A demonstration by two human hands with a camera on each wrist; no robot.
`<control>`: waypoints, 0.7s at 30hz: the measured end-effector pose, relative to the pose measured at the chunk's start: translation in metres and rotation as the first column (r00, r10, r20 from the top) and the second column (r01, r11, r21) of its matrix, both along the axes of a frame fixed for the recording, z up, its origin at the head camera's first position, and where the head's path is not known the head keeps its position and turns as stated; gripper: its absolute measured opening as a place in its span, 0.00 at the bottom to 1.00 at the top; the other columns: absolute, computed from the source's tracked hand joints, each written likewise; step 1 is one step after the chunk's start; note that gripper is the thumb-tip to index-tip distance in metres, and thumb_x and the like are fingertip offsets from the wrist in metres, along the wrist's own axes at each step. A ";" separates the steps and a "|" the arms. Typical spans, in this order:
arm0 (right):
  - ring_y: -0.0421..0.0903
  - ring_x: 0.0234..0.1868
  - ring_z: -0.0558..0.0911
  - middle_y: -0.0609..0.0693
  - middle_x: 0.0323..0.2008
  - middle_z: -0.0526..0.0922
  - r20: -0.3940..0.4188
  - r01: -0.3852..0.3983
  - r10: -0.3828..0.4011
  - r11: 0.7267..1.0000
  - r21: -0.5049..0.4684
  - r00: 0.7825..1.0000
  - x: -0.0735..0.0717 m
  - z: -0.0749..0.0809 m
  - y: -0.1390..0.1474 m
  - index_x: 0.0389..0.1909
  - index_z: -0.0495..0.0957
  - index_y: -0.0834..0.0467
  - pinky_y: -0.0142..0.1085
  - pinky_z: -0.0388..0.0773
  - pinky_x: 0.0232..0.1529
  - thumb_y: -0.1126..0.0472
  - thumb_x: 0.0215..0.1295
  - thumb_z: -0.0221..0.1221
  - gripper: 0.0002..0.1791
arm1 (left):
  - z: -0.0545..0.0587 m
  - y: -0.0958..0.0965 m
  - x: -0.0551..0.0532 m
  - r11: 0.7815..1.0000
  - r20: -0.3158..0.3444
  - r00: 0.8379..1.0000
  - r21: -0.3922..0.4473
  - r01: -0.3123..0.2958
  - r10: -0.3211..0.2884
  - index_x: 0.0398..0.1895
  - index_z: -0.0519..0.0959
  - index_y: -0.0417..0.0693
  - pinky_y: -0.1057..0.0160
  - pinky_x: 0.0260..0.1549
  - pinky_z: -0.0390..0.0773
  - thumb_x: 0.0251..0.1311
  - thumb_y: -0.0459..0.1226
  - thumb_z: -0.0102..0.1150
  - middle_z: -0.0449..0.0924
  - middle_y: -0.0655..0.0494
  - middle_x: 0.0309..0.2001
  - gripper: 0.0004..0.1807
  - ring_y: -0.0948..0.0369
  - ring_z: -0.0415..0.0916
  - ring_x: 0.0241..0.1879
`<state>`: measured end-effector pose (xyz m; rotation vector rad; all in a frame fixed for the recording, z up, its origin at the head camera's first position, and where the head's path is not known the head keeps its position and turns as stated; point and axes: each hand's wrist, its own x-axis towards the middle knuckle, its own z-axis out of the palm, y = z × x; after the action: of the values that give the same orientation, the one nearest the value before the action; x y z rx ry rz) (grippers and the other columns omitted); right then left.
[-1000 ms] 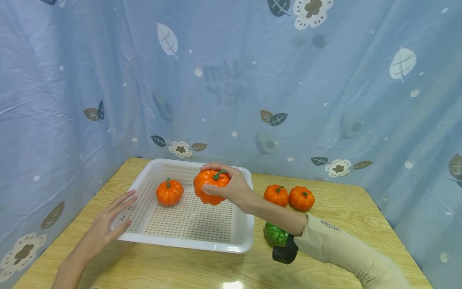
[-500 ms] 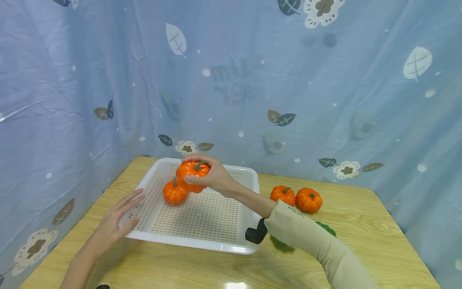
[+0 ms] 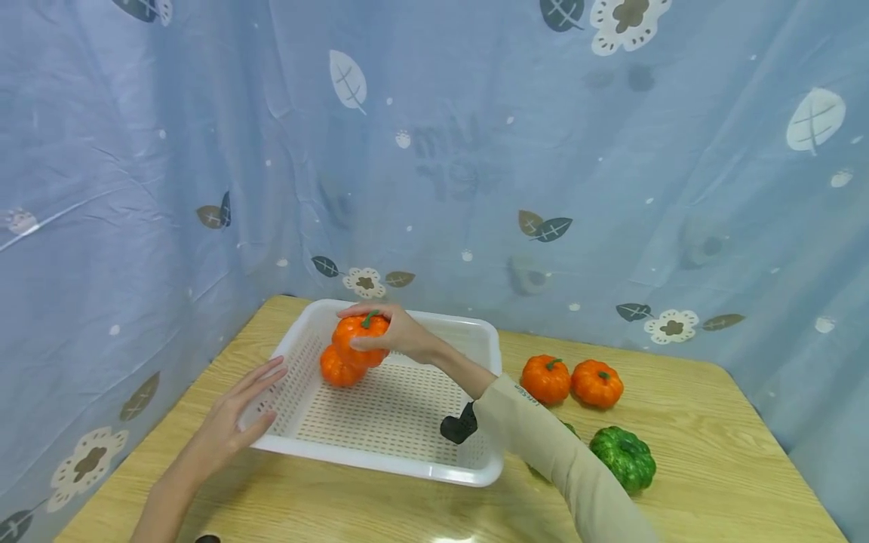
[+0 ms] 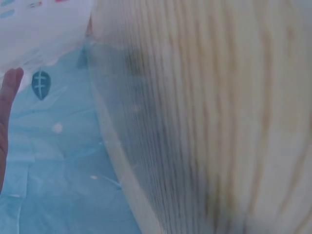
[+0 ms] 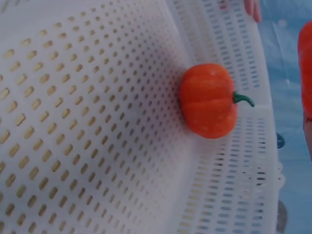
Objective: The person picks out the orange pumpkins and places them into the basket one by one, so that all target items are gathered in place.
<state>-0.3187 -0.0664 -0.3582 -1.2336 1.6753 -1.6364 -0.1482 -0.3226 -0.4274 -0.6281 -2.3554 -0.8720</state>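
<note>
R hand (image 3: 405,337) grips glossy orange ribbed pumpkin w/ green stem (image 3: 353,329) over white perforated plastic basket (image 3: 380,461); L hand (image 3: 227,424), fingers extended, is at basket's L side. Risk: if let go too high, it prob. bounces off matching orange pumpkin (image 5: 207,101) inside.

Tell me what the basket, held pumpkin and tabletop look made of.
White basket: likely molded plastic, semi-glossy; uniform slots, shiny rim.
Held orange pumpkin: perhaps plastic or painted foam, glossy; bright highlights.
Tabletop: wood or wood-look laminate, slightly shiny; visible grain, reflected light.
</note>
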 end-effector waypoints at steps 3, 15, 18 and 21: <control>0.44 0.50 0.77 0.53 0.61 0.74 -0.001 -0.041 0.041 0.998 0.040 0.999 -0.003 -0.008 -0.003 0.62 0.71 0.66 0.40 0.77 0.52 0.72 0.59 0.60 0.27 | 0.001 0.001 0.000 1.000 0.000 1.000 -0.005 -0.002 0.002 0.60 0.72 0.35 0.78 0.62 0.49 0.49 0.26 0.62 0.65 0.39 0.66 0.30 0.69 0.54 0.68; 0.39 0.51 0.77 0.45 0.57 0.74 0.001 -0.209 0.218 0.933 0.292 0.976 -0.002 -0.029 -0.019 0.62 0.72 0.60 0.35 0.76 0.53 0.69 0.57 0.64 0.29 | -0.002 0.001 0.002 1.000 0.009 1.000 -0.015 -0.017 0.017 0.60 0.72 0.33 0.78 0.62 0.49 0.49 0.26 0.61 0.65 0.38 0.65 0.30 0.69 0.54 0.69; 0.39 0.52 0.76 0.45 0.56 0.72 0.052 -0.245 0.241 0.916 0.318 0.969 0.000 -0.033 -0.023 0.63 0.70 0.63 0.35 0.76 0.52 0.69 0.58 0.63 0.29 | -0.002 0.002 0.002 1.000 0.012 1.000 -0.016 -0.022 0.022 0.60 0.72 0.34 0.78 0.62 0.50 0.50 0.26 0.62 0.65 0.38 0.66 0.30 0.67 0.55 0.68; 0.39 0.52 0.75 0.42 0.56 0.71 0.058 -0.256 0.251 0.905 0.340 0.966 0.001 -0.038 -0.027 0.63 0.70 0.64 0.35 0.76 0.52 0.68 0.58 0.62 0.29 | 0.000 0.002 0.001 1.000 0.006 1.000 -0.016 -0.022 0.022 0.61 0.72 0.35 0.78 0.62 0.50 0.49 0.26 0.62 0.65 0.39 0.65 0.30 0.66 0.56 0.68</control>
<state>-0.3176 -0.0931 -0.3961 -1.1987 1.6284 -1.1347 -0.1468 -0.3205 -0.4271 -0.6053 -2.3725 -0.8480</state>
